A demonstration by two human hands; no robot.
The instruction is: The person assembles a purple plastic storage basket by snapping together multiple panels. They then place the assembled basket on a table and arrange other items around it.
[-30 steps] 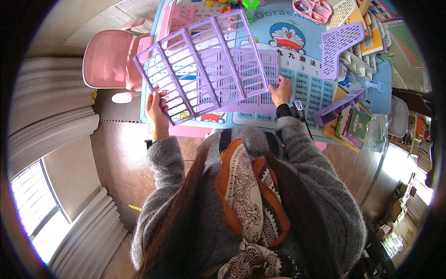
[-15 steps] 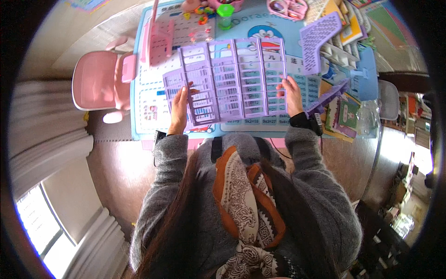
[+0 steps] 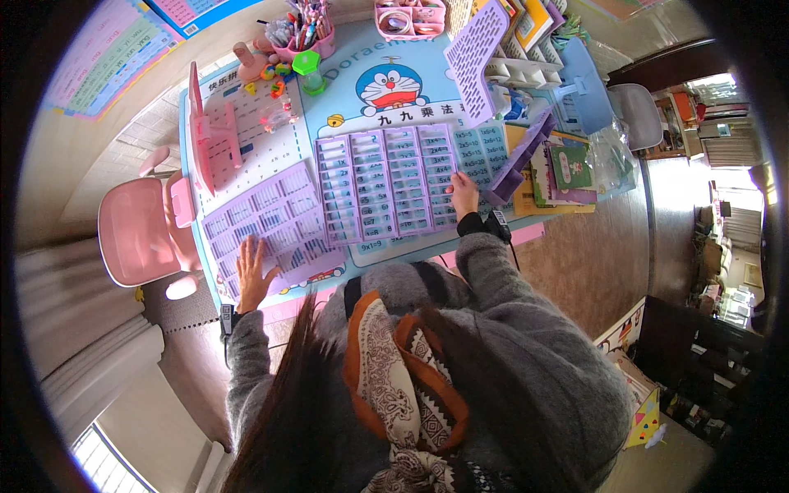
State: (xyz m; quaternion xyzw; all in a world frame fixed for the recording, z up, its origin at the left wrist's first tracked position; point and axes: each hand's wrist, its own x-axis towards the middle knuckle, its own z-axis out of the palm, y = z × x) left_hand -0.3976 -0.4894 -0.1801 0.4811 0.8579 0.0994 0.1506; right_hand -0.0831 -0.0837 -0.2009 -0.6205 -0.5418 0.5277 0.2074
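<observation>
Two light purple slatted plastic panels lie side by side over the blue printed table mat. Fingers spread, my left hand (image 3: 253, 275) rests on the near part of the left panel (image 3: 275, 205), which lies at a slant. The right panel (image 3: 396, 185) is crossed by long bars, and the mat's printing shows through its gaps. At its right edge my right hand (image 3: 465, 195) is closed, thumb on top. Right of that hand a purple angled piece (image 3: 519, 164) stands on edge. Farther back is a purple panel with oblong holes (image 3: 479, 62).
A pink stand (image 3: 197, 135) and a green hourglass (image 3: 310, 72) are at the back left, near a pink pen holder (image 3: 327, 43). Booklets (image 3: 571, 167) and a white rack (image 3: 526, 72) with books occupy the right side. A pink chair (image 3: 140, 234) stands at the left.
The slatted panels were held overlapping above the table by both hands; now they lie apart. My left hand has moved left and opened onto its panel. The view has shifted.
</observation>
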